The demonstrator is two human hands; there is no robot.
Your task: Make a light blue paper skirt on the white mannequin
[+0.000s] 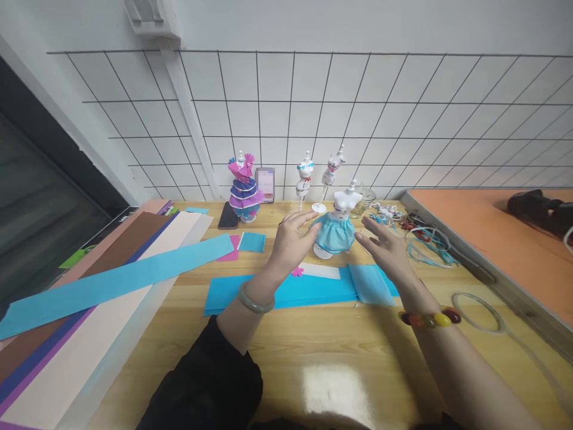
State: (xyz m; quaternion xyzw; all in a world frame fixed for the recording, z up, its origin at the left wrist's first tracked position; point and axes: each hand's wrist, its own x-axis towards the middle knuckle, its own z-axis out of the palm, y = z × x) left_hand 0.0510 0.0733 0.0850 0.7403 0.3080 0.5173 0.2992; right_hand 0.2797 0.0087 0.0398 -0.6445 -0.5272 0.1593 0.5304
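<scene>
A small white dress-form mannequin (347, 202) stands on the table, wearing a gathered light-blue skirt (335, 233). To the skirt's left is my left hand (292, 239), fingers extended and thumb apart, its tip at the skirt's edge; whether it touches I cannot tell. My right hand (388, 249) is open on the other side, fingers spread close to the skirt and nothing held. Beneath my hands lies a folded blue strip of crepe paper (313, 292), with a shorter blue piece (370, 283), a white strip (320, 270) and a pink flower-shaped cutout (297, 272) on or beside it.
Long coloured sheets (147, 251) cover the left side, a blue strip (120, 278) across them. Behind stand a mannequin in a ruffled dress (245, 190), two smaller mannequins (304, 176) and a phone (228, 216). Ribbons and cords (430, 242) lie right, beside an orange surface (483, 239).
</scene>
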